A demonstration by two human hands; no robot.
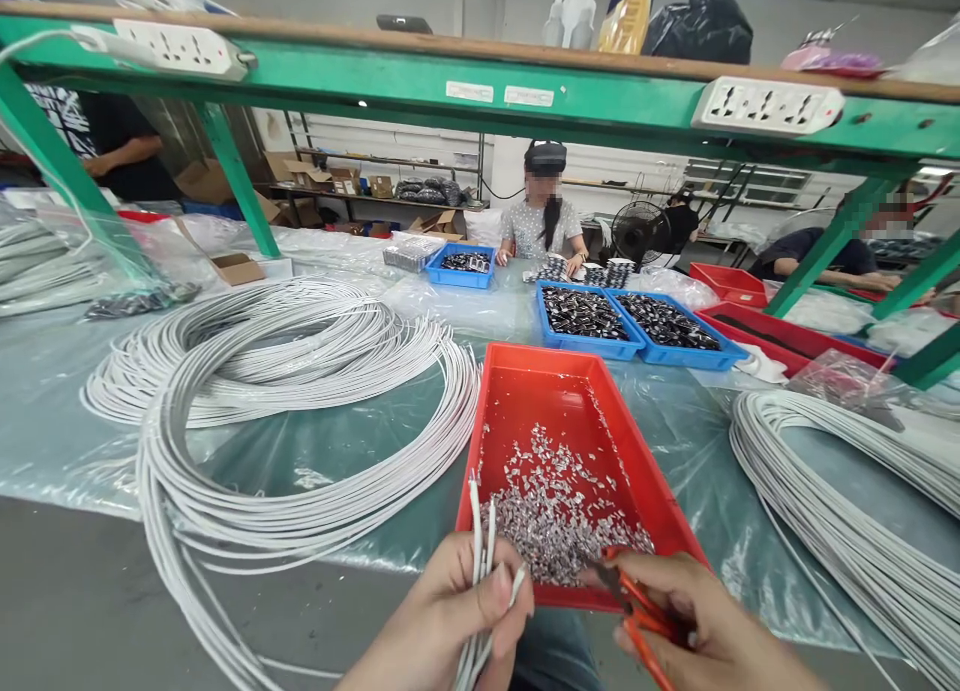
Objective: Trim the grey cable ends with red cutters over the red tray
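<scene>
My left hand (450,616) is closed around a few white cable ends (480,531) that stick up just in front of the red tray (525,376). My right hand (701,626) grips an orange-handled tool (637,611) with its tip near the tray's front edge. The tray holds a heap of small silver metal parts (559,516). A large coil of white cables (300,421) lies to the left and runs down toward my left hand.
Another bundle of white cables (847,521) lies on the right. Blue trays (637,321) of dark parts sit behind the red tray. A person (544,221) sits across the plastic-covered table; others are at far left and right. A green frame (450,81) with power strips spans overhead.
</scene>
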